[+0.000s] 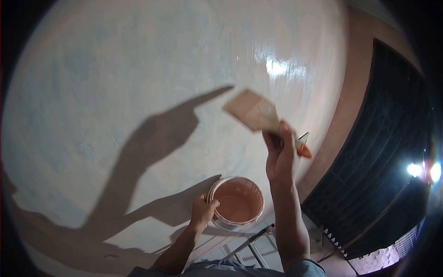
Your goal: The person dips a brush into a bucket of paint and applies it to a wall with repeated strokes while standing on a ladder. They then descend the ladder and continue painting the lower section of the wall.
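Note:
My right hand (pixel 282 154) is raised in front of the wall, its fingers closed round the handle of a wide paintbrush (pixel 251 111). The brush head points up and to the left, coated in a pinkish-beige colour, and the orange end of the handle sticks out behind my fingers. Lower down, my left hand (pixel 203 213) grips the left rim of a round paint bucket (pixel 243 184), thumb over the edge. Pinkish-brown paint (pixel 234 210) lies inside it. The painted wall (pixel 184 60) shows patchy pale grey-green and pink, with a wet, shiny area at upper right.
Below the bucket stands a metal ladder (pixel 255 253) on the tiled floor. At the right is a dark doorway or gate (pixel 369 152) in a brown-pink frame, with a bright lamp (pixel 415 170) before it. Shadows of my arms fall across the wall.

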`<state>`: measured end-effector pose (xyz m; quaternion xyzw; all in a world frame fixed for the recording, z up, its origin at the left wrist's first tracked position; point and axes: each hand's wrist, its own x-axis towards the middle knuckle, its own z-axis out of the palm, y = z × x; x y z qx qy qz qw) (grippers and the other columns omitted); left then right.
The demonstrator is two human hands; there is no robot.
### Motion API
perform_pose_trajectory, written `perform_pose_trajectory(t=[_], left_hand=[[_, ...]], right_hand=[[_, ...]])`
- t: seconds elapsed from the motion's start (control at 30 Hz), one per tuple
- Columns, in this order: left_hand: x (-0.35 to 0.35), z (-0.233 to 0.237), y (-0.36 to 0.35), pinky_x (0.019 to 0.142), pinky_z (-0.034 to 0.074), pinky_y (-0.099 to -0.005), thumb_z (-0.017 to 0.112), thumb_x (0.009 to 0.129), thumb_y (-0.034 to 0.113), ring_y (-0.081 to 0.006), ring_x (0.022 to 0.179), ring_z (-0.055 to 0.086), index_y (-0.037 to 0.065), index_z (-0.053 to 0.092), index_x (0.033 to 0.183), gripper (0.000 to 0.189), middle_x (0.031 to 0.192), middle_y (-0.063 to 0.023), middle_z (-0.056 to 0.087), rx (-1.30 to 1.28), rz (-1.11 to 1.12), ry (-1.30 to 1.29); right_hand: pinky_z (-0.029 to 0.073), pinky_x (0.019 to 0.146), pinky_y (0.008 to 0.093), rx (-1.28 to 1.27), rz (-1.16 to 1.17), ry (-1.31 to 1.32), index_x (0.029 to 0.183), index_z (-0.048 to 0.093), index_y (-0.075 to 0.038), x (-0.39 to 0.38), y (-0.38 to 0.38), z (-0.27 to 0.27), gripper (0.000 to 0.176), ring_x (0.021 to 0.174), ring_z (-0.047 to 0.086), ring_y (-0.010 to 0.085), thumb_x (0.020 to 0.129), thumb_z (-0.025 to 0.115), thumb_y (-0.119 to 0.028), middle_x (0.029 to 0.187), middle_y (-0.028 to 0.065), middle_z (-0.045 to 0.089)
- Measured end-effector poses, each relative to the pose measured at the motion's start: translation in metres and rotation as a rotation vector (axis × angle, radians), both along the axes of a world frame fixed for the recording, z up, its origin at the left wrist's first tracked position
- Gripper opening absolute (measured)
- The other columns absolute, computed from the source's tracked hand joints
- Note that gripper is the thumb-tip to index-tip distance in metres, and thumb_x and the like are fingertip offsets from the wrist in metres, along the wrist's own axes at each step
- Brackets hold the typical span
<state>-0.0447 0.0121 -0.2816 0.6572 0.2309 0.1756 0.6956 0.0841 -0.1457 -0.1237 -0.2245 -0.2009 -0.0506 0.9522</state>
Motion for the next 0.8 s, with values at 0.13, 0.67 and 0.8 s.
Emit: perform_pose_trajectory(t=[0.13, 0.67, 0.8], left_hand=[[-0.005, 0.013, -0.005, 0.036, 0.045, -0.0273, 0.061, 0.075, 0.007, -0.0130, 0.042, 0.053, -0.001, 0.056, 0.083, 0.012, 0.064, -0.0042, 0.054, -0.041, -0.034, -0.029], [0.013, -0.036, 0.012, 0.042, 0.045, -0.0285, 0.063, 0.073, 0.007, -0.0130, 0.048, 0.053, -0.001, 0.056, 0.080, 0.013, 0.063, -0.0030, 0.053, 0.081, -0.022, 0.105], [0.012, -0.037, 0.014, 0.049, 0.044, -0.0263, 0.064, 0.071, 0.009, -0.0099, 0.056, 0.051, 0.000, 0.057, 0.077, 0.013, 0.065, -0.0016, 0.054, 0.119, -0.029, 0.109]], right_hand=[[0.054, 0.090, 0.0359, 0.156, -0.042, -0.162, 0.110, 0.053, 0.003, 0.019, 0.024, 0.062, 0.026, 0.098, 0.061, 0.0226, 0.089, 0.060, -0.011, 0.105, 0.0145, 0.058], [0.055, 0.088, 0.0402, -0.022, -0.356, -0.044, 0.109, 0.048, 0.004, 0.043, 0.037, 0.027, 0.029, 0.100, 0.061, 0.0236, 0.090, 0.059, -0.016, 0.107, 0.0154, 0.056], [0.053, 0.092, 0.0360, 0.258, -0.247, -0.250, 0.106, 0.049, 0.006, 0.070, 0.061, 0.132, 0.034, 0.094, 0.060, 0.0211, 0.087, 0.064, -0.017, 0.105, 0.0160, 0.054]])
